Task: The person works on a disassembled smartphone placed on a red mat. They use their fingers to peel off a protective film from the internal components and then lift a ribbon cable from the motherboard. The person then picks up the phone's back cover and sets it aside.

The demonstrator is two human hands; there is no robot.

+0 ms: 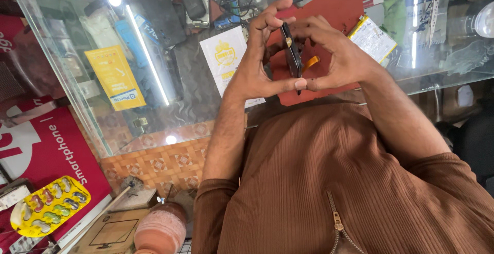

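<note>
- The left hand (254, 66) and right hand (337, 53) both grip a thin dark phone screen panel (292, 50) edge-on, above the red mat (339, 7) on the glass counter (77, 53).
- The panel's orange flex cable (310, 62) hangs free, so I judge it is not yet fitted.

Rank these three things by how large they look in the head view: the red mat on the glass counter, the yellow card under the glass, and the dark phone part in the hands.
1. Red mat, partly hidden by hands.
2. Yellow card.
3. Dark phone part, seen edge-on, so unsure.
</note>
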